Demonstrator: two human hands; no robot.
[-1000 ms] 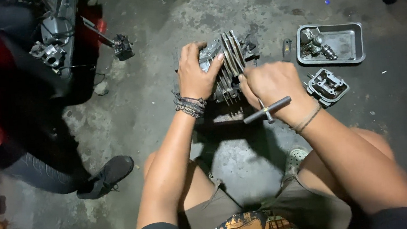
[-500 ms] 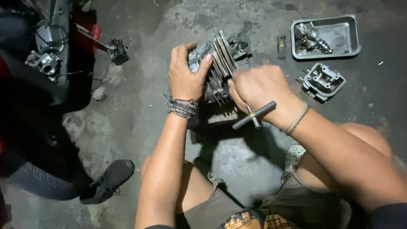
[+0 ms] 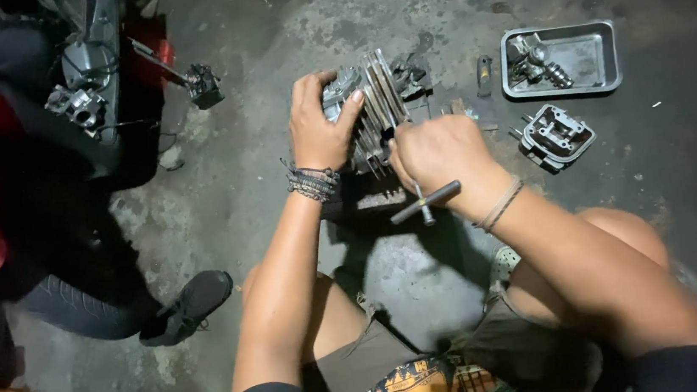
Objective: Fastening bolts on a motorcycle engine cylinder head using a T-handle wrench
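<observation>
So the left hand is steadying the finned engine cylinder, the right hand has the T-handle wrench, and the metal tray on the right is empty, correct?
Not quite. In the head view the metal tray holds a few small metal parts. The rest stands: left hand on the finned engine cylinder, right hand gripping the T-handle wrench.

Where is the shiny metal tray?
In the head view, the tray sits on the floor at upper right, beyond the right hand, just above a small metal cover.

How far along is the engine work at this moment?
Done: a cover part lies apart on the floor, and small pieces sit in the metal tray. In hand: the left hand steadies the finned cylinder while the right hand grips a T-handle wrench. Left: the cylinder remains unopened.
</observation>
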